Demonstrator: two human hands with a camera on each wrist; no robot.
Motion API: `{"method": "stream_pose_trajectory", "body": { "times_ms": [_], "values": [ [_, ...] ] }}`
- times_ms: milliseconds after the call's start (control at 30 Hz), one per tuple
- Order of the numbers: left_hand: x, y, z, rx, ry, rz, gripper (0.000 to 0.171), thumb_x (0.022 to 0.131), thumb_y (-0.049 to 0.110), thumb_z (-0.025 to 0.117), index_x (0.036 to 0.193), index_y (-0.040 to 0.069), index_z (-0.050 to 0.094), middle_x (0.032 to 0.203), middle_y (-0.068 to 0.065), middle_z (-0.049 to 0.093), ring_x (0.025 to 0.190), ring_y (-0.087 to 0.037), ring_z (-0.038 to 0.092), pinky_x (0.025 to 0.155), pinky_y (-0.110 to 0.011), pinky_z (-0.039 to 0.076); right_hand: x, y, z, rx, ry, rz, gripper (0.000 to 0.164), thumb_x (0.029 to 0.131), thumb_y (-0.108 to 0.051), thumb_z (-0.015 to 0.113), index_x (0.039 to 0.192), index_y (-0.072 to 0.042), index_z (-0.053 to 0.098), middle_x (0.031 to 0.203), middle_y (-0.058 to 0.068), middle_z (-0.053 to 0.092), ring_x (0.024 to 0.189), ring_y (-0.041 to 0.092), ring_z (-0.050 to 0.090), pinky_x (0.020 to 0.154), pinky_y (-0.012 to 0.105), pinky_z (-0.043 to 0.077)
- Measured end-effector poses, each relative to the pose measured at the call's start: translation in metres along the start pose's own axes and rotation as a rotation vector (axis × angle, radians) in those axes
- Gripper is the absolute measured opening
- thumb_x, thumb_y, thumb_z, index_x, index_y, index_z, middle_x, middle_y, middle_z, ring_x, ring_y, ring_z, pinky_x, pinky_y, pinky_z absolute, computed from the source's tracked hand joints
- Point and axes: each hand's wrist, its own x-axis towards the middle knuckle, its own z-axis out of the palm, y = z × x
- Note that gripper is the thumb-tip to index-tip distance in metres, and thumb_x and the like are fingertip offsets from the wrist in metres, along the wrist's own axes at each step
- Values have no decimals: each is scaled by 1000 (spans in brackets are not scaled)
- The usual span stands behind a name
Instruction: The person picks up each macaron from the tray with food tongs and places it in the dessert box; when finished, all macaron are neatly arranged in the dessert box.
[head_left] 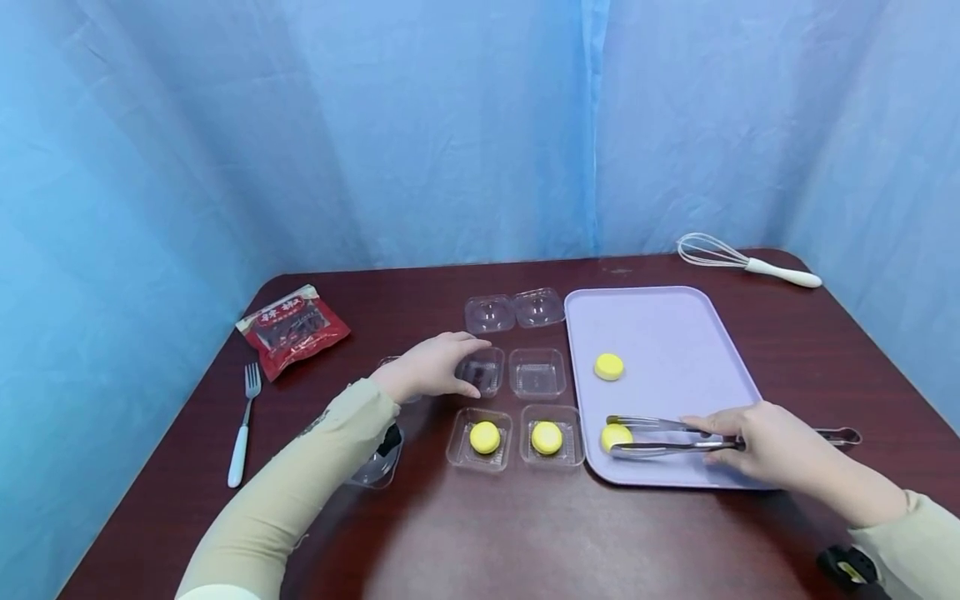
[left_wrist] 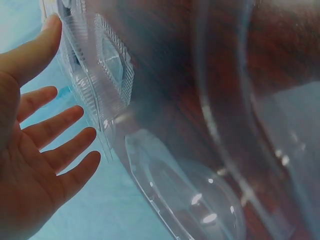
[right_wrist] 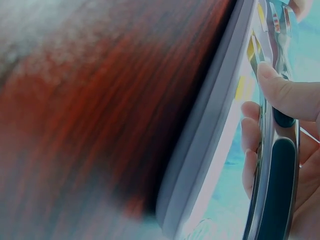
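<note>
The right hand (head_left: 776,443) holds shiny metal tongs (head_left: 667,447), their tips on either side of a round yellow cake (head_left: 617,435) at eight o'clock on the flat pale-purple tray (head_left: 663,333). The cake looks light and maybe soft, so a gentle squeeze round its sides seems best. The left hand (head_left: 433,367) is spread wide near a clear square plastic box (head_left: 490,367).

Clear container (head_left: 375,473) (partly behind left sleeve (head_left: 288,492))
</note>
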Motion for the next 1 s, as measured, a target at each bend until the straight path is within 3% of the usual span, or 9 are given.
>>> {"method": "stream_pose_trajectory", "body": {
  "times_ms": [500,800,1000],
  "values": [
    [4,3,3,29,1,-43,77,75,33,80,140,10,46,139,-13,48,127,-29,46,106,-43,38,1,1,0,-10,-12,4,46,61,-15,85,106,-13,74,88,-1,74,74,-6,61,54,19,45],
    [9,-4,8,-25,10,-56,85,72,32,82,141,3,42,139,-14,46,126,-26,48,105,-40,40,5,2,0,-38,50,-58,49,58,-16,87,105,-16,74,87,-3,74,74,-4,64,54,21,49],
    [12,-7,10,-50,-5,-54,80,71,33,83,137,3,49,130,-12,49,116,-22,52,101,-35,44,9,2,-2,-39,112,-76,50,55,-15,88,104,-15,75,85,-5,73,71,-5,63,54,14,44]
  ]
}}
